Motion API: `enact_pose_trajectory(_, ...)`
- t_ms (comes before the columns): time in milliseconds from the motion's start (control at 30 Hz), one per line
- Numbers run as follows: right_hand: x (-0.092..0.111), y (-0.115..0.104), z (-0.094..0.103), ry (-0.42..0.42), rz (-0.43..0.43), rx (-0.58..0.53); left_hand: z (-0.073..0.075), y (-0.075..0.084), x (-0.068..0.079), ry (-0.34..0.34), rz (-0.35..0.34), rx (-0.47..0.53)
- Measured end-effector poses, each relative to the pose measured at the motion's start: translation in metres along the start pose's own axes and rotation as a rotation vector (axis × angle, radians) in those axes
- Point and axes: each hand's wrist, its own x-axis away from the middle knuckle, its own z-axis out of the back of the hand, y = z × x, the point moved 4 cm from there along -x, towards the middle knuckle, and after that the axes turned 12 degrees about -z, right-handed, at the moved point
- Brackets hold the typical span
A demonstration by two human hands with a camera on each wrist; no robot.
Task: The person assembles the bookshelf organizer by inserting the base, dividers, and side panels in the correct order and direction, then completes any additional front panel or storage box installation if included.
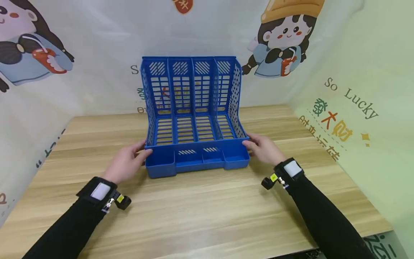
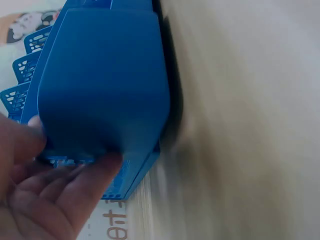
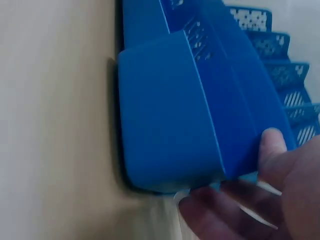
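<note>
A blue plastic desktop file organizer [image 1: 161,171] stands on the wooden table, its slotted back and upright dividers forming several tall bays. Along its front runs a row of small open trays. My left hand [image 1: 124,163] grips the front left corner, thumb at the upper edge and fingers against the side. At the opposite front corner, my right hand [image 1: 266,149] holds on in the same way. In the left wrist view the smooth end tray [image 2: 105,75] is close by, with fingers by its side. The right wrist view shows the other end tray [image 3: 160,115] beside the thumb and fingers.
The wood-grain table [image 1: 194,216] spreads out around the organizer. Behind and to the sides hangs a pale cloth [image 1: 106,46] printed with cartoon figures and lettering. Each wrist carries a strap with a small camera. The table's front edge shows at the lower right.
</note>
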Motion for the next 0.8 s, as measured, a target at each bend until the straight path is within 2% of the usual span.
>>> enact_pose_trajectory(67, -0.016, 0.000, -0.001, 0.000, -0.028, -0.011, -0.002, -0.005, -0.011, 0.011, -0.005, -0.046)
enact_pose_trajectory(167, -0.033, -0.002, 0.000, 0.000, -0.046, -0.024, -0.004, -0.008, -0.021, 0.040, 0.003, -0.056)
enact_pose_trajectory(367, -0.051, -0.011, 0.004, 0.034, -0.044, -0.039, 0.001, -0.011, -0.041, 0.114, -0.029, -0.088)
enact_pose_trajectory(500, -0.055, -0.010, 0.003, 0.050, -0.039, 0.004, 0.001, -0.015, -0.050, 0.085, -0.008, -0.057)
enact_pose_trajectory(600, -0.049, -0.008, 0.004, 0.055, -0.031, 0.095, 0.001, -0.017, -0.046, 0.023, 0.030, -0.025)
enact_pose_trajectory(667, -0.036, -0.010, 0.006, 0.066, -0.006, 0.198, 0.004, -0.012, -0.039, -0.017, 0.037, -0.039)
enact_pose_trajectory(733, -0.019, -0.018, 0.009, 0.068, 0.047, 0.300, 0.008, 0.001, -0.033, -0.043, -0.009, -0.069)
enact_pose_trajectory(800, 0.001, -0.029, 0.010, 0.076, 0.137, 0.427, 0.012, 0.021, -0.025, -0.082, -0.064, -0.153)
